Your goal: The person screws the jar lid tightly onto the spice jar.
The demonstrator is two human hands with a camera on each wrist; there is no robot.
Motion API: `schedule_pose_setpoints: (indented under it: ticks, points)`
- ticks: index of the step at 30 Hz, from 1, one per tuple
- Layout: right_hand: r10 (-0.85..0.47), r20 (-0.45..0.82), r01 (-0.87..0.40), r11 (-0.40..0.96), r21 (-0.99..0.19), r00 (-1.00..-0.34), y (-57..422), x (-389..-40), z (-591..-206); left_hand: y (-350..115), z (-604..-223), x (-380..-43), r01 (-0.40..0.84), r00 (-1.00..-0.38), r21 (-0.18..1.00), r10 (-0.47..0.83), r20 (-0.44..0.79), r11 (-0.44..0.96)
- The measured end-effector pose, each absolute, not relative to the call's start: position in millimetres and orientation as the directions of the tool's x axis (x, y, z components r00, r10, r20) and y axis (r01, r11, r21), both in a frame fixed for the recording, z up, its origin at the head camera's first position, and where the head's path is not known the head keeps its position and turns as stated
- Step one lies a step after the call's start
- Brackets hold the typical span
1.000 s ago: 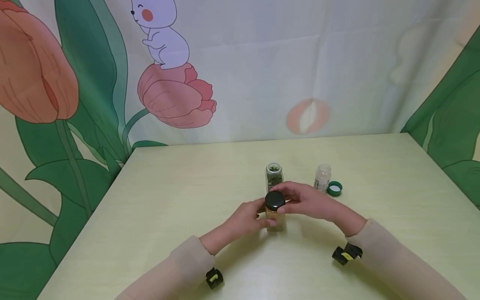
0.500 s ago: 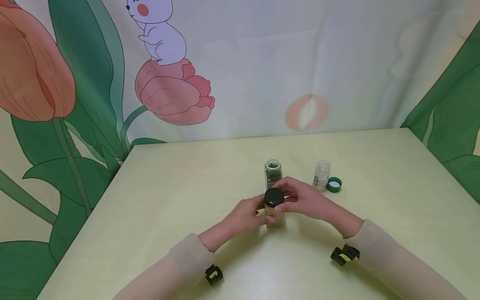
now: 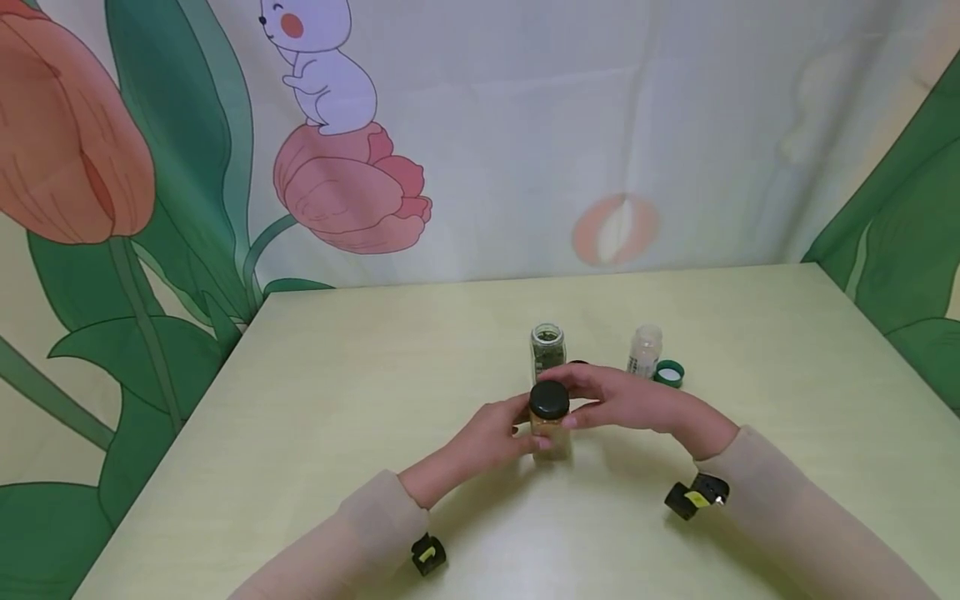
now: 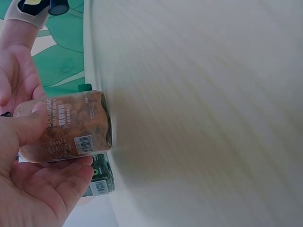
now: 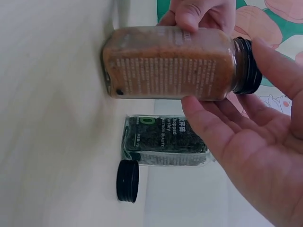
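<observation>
A clear jar of orange-brown seasoning (image 3: 553,443) stands on the table with its black cap (image 3: 550,400) on. My left hand (image 3: 491,437) grips the jar body, thumb across the near side, as the left wrist view confirms. My right hand (image 3: 626,400) is at the cap, thumb by its edge and other fingers round the far side. One right fingertip lies against the jar's body in the right wrist view. Just behind stands an uncapped jar of chopped parsley (image 3: 548,346), partly hidden by my right hand in the head view.
A loose black cap (image 5: 128,181) lies by the parsley jar. Farther right is a small clear bottle (image 3: 645,352) without a lid, with a green cap (image 3: 669,373) beside it. A printed curtain (image 3: 510,150) hangs behind the table (image 3: 390,350).
My right thumb has slid off the front of the black cap to its right side, and the right wrist has turned slightly. The left hand keeps its grip on the seasoning jar.
</observation>
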State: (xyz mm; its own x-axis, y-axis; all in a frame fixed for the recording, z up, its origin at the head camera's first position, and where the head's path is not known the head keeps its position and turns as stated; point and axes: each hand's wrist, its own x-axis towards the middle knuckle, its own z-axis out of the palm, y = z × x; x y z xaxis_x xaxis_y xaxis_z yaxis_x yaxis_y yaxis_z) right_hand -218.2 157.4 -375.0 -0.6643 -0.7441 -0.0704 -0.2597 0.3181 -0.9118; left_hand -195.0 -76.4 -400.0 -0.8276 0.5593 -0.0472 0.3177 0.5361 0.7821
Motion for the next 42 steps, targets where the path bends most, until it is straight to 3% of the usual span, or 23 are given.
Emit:
schedule_pose_setpoints:
  ticks: [42]
  points:
    - [-0.644,0.028,-0.297,0.313,-0.902,-0.764,146,-212,-384,-77,-401,-196,0.344,-0.823,0.772,0.567,-0.025,0.534]
